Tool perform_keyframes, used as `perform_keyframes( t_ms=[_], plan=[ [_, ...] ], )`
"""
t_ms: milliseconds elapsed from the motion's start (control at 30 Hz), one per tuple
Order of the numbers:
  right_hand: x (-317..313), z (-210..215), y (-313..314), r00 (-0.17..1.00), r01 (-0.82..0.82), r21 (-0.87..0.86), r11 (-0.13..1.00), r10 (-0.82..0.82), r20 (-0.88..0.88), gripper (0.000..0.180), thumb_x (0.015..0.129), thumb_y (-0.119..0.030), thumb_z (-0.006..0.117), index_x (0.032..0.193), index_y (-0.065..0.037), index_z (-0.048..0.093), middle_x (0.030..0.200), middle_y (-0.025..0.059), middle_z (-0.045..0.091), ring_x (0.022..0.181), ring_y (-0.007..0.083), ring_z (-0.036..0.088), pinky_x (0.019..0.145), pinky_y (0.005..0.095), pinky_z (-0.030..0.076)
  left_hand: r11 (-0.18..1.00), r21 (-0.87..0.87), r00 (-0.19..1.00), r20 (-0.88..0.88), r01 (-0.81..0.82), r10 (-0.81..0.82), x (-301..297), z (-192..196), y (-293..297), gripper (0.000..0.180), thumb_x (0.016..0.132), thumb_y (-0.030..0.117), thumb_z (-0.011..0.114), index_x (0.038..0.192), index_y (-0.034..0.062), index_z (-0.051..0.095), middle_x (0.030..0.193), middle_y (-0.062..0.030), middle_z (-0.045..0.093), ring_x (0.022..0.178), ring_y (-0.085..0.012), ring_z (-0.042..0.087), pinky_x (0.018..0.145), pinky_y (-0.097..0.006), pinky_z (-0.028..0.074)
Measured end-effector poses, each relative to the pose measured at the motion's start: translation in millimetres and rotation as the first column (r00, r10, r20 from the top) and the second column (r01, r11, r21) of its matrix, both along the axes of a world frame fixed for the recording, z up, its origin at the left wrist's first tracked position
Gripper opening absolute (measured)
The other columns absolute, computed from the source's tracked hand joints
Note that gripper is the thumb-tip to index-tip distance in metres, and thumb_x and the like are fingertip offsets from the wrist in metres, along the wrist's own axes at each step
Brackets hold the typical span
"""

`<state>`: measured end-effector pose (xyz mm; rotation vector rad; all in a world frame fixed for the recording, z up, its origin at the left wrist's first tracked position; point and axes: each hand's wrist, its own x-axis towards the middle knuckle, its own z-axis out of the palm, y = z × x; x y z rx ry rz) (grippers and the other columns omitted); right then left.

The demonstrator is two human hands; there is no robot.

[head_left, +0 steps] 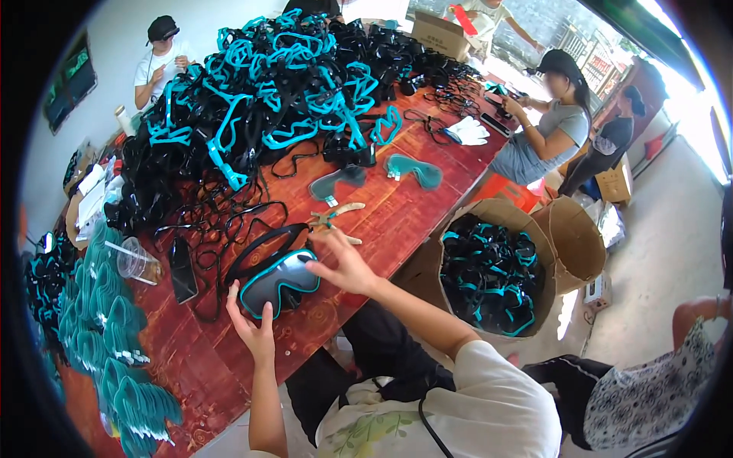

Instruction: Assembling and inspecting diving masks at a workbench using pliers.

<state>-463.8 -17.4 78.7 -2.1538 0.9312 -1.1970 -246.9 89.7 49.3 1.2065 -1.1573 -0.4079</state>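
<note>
A pair of goggles [279, 285] with a teal rim, a dark shiny lens and a black strap [263, 250] lies tilted near the table's front edge. My left hand [254, 327] grips their left lower edge, thumb on one side and fingers along the other. Over the right end of the lens, my right hand [345, 263] is held with its fingers apart; whether the thumb touches the lens is hard to tell. Pliers [324, 217] lie just beyond it. Farther back on the tabletop rest a grey lens [336, 183] and a teal lens [414, 171].
A large heap of teal and black goggle frames [267, 99] covers the far table. Stacked teal lenses [126, 336], a plastic cup [140, 262] and a phone [182, 269] are at left. Right of the table stands a carton [489, 210] of goggles; co-workers [553, 114] sit around.
</note>
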Motion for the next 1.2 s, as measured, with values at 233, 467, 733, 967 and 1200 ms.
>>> perform_keyframes(
  t_ms=[233,467,733,967,1200],
  plan=[
    [-12.2,91.0,20.5,0.905,-0.059,-0.071,0.996,0.084,0.418,0.019,0.091,-0.006,0.062,0.11,-0.001,0.061,0.105,0.0084,0.059,0.088,0.0156,0.059,0.073,0.0272,0.049,0.919,-0.341,0.826,-0.445,0.2,-0.345,-2.4,97.3,38.6,0.06,0.078,0.023,0.071,0.127,0.0022,0.043,0.129,-0.0216,0.048,0.128,-0.0361,0.043,0.112,-0.047,0.026],
    [-9.9,213.5,101.5,0.806,0.121,-0.744,0.657,0.372,0.46,0.024,0.07,-0.005,0.069,0.091,-0.015,0.066,0.083,0.005,0.066,0.074,0.0234,0.061,0.06,0.0378,0.049,0.204,-0.666,-0.065,-0.356,0.717,-0.932,-43.0,250.3,91.9,0.019,0.088,0.02,0.071,0.105,0.019,0.064,0.103,-0.0114,0.064,0.099,-0.0281,0.058,0.088,-0.032,0.049],
    [-35.9,252.6,160.7,0.951,-0.073,-0.369,0.927,0.176,0.254,0.029,0.091,-0.026,0.061,0.116,-0.012,0.059,0.11,0.0128,0.05,0.084,0.0354,0.058,0.061,0.0441,0.054,0.331,-0.623,0.084,-0.391,0.709,-0.916,-36.1,264.5,104.9,0.017,0.088,0.019,0.07,0.103,0.0183,0.062,0.099,-0.0071,0.063,0.088,-0.0252,0.059,0.084,-0.027,0.047],
    [-33.8,237.1,141.1,0.887,-0.179,-0.471,0.864,0.349,0.303,0.037,0.096,-0.022,0.054,0.133,-0.022,0.052,0.12,0.0114,0.047,0.087,0.0374,0.058,0.055,0.0418,0.054,-0.449,-0.745,-0.254,0.371,0.492,-0.893,-17.9,251.8,84.3,0.036,0.101,0.01,0.027,0.108,0.0054,0.061,0.108,-0.0111,0.063,0.106,-0.0199,0.061,0.094,-0.034,0.048],
    [38.0,141.0,-36.7,0.978,0.129,-0.654,0.745,0.015,0.209,0.013,0.093,-0.011,0.058,0.098,-0.004,0.067,0.085,0.0043,0.065,0.074,0.0163,0.062,0.071,0.0289,0.051,-0.439,-0.552,-0.342,0.275,0.709,-0.899,8.6,179.7,62.8,0.04,0.082,0.029,0.076,0.11,0.0061,0.059,0.103,-0.0186,0.066,0.093,-0.0361,0.065,0.07,-0.043,0.048]
  ],
)
